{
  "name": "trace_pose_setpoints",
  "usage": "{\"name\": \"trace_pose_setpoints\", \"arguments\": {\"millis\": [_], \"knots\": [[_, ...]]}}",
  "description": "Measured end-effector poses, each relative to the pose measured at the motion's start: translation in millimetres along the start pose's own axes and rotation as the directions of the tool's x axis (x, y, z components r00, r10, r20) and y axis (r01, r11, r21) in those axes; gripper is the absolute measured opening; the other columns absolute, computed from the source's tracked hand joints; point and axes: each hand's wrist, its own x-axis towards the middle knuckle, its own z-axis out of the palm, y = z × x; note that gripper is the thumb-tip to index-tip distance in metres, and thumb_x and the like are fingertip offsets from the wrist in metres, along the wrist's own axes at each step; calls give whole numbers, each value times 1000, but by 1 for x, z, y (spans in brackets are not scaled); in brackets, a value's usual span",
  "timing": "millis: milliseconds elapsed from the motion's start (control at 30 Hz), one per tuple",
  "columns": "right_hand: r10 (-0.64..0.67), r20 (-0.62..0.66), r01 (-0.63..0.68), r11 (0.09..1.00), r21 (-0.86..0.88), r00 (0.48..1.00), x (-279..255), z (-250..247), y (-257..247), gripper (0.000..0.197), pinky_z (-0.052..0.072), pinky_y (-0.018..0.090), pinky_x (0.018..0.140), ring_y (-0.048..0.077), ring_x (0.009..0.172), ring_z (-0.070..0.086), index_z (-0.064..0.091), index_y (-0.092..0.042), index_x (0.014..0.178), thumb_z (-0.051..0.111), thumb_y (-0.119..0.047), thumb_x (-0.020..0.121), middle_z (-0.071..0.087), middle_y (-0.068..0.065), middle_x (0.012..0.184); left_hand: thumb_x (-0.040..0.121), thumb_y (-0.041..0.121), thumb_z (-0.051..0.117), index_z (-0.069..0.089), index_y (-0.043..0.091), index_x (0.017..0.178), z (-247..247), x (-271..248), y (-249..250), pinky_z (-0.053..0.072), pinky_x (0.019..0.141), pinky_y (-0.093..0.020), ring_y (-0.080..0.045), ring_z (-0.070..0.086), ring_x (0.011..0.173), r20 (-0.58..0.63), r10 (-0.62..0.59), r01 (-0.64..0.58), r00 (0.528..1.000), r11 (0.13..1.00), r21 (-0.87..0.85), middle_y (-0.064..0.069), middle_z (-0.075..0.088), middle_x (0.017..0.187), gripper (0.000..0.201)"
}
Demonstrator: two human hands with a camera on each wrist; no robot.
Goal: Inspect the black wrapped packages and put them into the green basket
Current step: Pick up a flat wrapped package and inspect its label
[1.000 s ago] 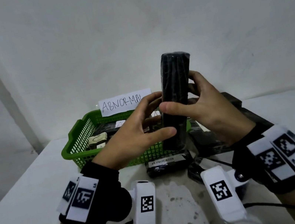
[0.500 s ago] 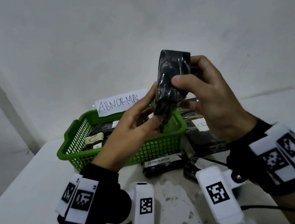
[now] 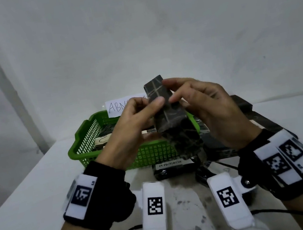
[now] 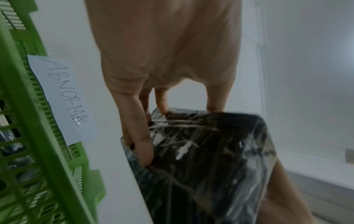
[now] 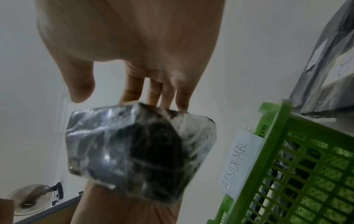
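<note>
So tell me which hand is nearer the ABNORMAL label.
Left. The left hand holds the black wrapped package directly in front of the ABNORMAL label, overlapping it in the head view; the right hand grips the package's far side.

A white table fills the lower frame, scuffed with dark specks at bottom centre. On it sit a green basket at centre, a small black pack labelled "IN PROGRESS" just below it, and — at centre right — more black wrapped packages.
</note>
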Motion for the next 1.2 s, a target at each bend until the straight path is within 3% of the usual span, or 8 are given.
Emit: {"name": "trace_pose_setpoints", "arguments": {"millis": [167,400,600,767,867,967,1067,1200], "knots": [[153,-164,-167,983,-73,974,3,-6,3,48,56,34,94,16,122,64,62,-27,125,80,-34,81,63,-1,134,84,18,76,56,5,116,8,2,-9,60,67,-32,-21,73,92,-25,97,-97,995,995,10,-9,63,124,40],[302,-239,-309,951,8,923,3,-17,-3,57,58,34,71,22,97,73,45,-31,130,75,-12,85,68,10,121,87,9,73,57,9,122,31,0,-23,58,91,-43,-22,67,113,-1,243,-241,970,961,132,-5,64,130,38],[224,-300,-239,971,-13,927,2,-20,-8,82,61,38,79,21,100,74,37,-27,137,81,-1,74,64,6,127,79,14,78,54,17,131,24,-2,-16,58,87,-31,-16,67,112,101,207,-221,973,961,164,3,62,132,57],[151,-46,-153,987,-43,988,-1,-25,-10,100,55,45,96,19,119,66,23,-37,151,85,-28,72,56,-1,141,67,8,85,32,33,149,16,0,-22,56,91,-27,-9,63,119,207,154,-198,966,957,214,2,63,133,101],[189,39,-192,977,96,981,-1,-26,-18,88,49,51,100,19,128,60,42,-35,146,75,-65,71,62,-6,139,68,6,89,20,41,152,14,2,-27,48,90,-11,5,50,127,214,278,-344,936,849,400,9,50,141,113],[145,105,-154,984,84,984,-1,-19,-22,48,56,40,88,20,113,67,58,-21,131,66,-37,86,70,2,118,74,20,85,8,36,153,13,4,-28,47,103,-23,6,42,132,225,455,-500,861,683,532,14,42,143,111],[24,95,-24,1000,4,995,-1,-10,-23,43,56,30,81,15,100,68,60,-16,123,66,-24,81,69,-4,104,80,13,81,17,19,157,10,4,-28,48,104,-42,-9,45,136,219,552,-564,805,596,571,5,45,147,100],[-70,83,77,993,-87,994,-3,-3,-28,46,56,33,82,17,99,66,57,-9,121,67,-26,79,65,-2,105,82,3,76,28,2,153,10,3,-23,50,100,-32,-13,53,131,215,597,-592,773,556,583,-4,53,145,86]]}}
